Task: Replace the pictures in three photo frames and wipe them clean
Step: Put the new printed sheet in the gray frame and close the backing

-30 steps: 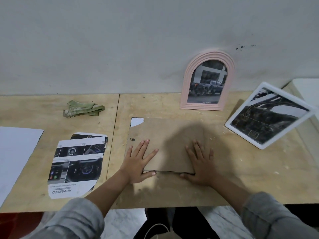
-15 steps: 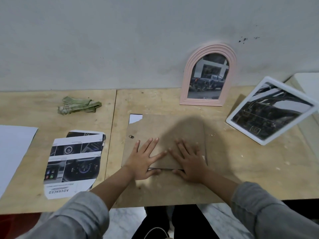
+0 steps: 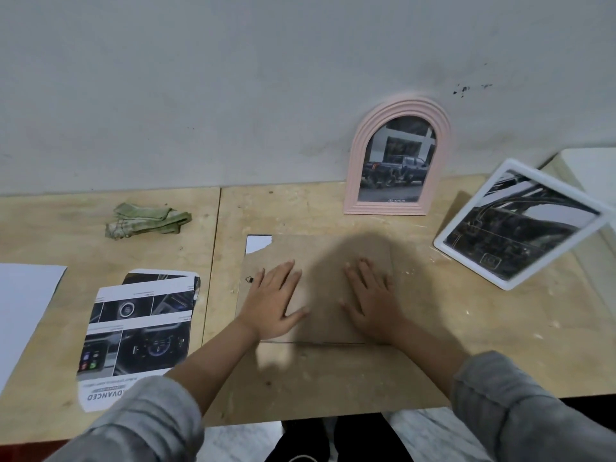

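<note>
Wooden tabletop [image 3: 333,378], two boards butted together, set against a plain grey wall [image 3: 233,78]; contents listed by size.

Backing board [image 3: 320,261]: brown hardboard panel lying flat at the middle of the surface, near the front edge, with a small metal hanger [image 3: 249,279] by its left edge. Both hands lie on it. Judged stiff, light and thin; likely best lifted by its long edges, not the middle.

White sheet [image 3: 23,311]: at the left edge, partly cut off by the view.

Printed car picture [image 3: 140,331]: front left of the surface, overlapping a second print beneath. Paper, limp, easily creased; best taken flat or by two corners.

White frame [image 3: 520,225]: right edge of the surface, tilted, holding a dark picture. Glazing probably fragile and quick to smudge; hold by the rim.

Pink arched frame [image 3: 396,158]: back edge, upright against the wall, holding a truck picture. Same handling.

Left hand [image 3: 273,301]: fingers straight and spread, palm down, pressing on the board's left part; grips nothing.

Right hand [image 3: 371,300]: likewise flat and unclenched, on the board's right part.

Green cloth [image 3: 146,220]: crumpled near the back edge, left board. Soft; pinch anywhere.

White paper corner [image 3: 256,243]: showing from under the board's far left corner.
</note>
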Demonstrator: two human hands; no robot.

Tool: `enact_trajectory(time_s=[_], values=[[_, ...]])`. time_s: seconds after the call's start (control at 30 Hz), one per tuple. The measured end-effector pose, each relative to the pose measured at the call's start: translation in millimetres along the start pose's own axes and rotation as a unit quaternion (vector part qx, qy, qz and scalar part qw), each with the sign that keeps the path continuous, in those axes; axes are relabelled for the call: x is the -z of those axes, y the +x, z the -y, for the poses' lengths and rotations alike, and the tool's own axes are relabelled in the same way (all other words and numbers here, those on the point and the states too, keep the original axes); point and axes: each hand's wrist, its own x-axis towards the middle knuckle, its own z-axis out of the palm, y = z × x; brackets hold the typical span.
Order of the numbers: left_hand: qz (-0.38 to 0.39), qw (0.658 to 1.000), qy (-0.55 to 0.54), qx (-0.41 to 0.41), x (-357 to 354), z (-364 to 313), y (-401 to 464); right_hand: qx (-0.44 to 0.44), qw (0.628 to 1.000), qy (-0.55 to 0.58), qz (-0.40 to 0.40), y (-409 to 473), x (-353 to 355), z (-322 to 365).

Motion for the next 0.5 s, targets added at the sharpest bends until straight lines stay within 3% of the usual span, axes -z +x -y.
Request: enact_trajectory(time_s=[0.17,0.5], values=[[0.020,0.997,0.031,0.067,6,5,39,-0.074,0.997,-0.022,-0.026,36,3,-8],[0.032,0.996,0.028,0.076,-10,8,45,-0.078,0.993,-0.025,-0.088,36,-14,-8]])
